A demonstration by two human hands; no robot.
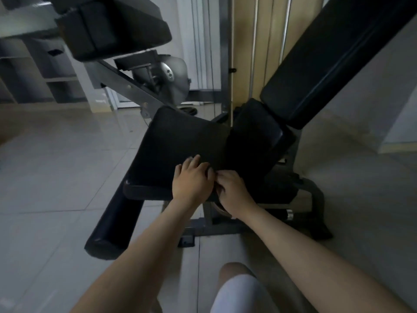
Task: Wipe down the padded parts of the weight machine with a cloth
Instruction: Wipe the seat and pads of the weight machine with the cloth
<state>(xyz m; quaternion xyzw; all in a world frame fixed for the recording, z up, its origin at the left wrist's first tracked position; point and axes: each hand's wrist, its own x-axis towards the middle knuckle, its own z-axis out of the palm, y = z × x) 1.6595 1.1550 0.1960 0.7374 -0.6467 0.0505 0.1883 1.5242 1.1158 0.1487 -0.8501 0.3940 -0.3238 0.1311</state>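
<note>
Head view: wiping the seat point(146, 192), our left hand point(191, 180) lies flat on the cloth point(180, 136), right hand point(233, 192) curled, grip unclear; next we need a firm sweep

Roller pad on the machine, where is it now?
Head view, lower left: the roller pad sticks out toward the camera from below the near edge of the seat, left of the left hand.

The black square padded vinyl seat point(176, 141) is plain, like the long black padded backrest point(327, 64) and the black round foam roller point(112, 222). The slanted metal frame bar point(126, 86) is grey. The glossy floor tiles point(56, 177) are pale grey (only thin joint lines).
</note>
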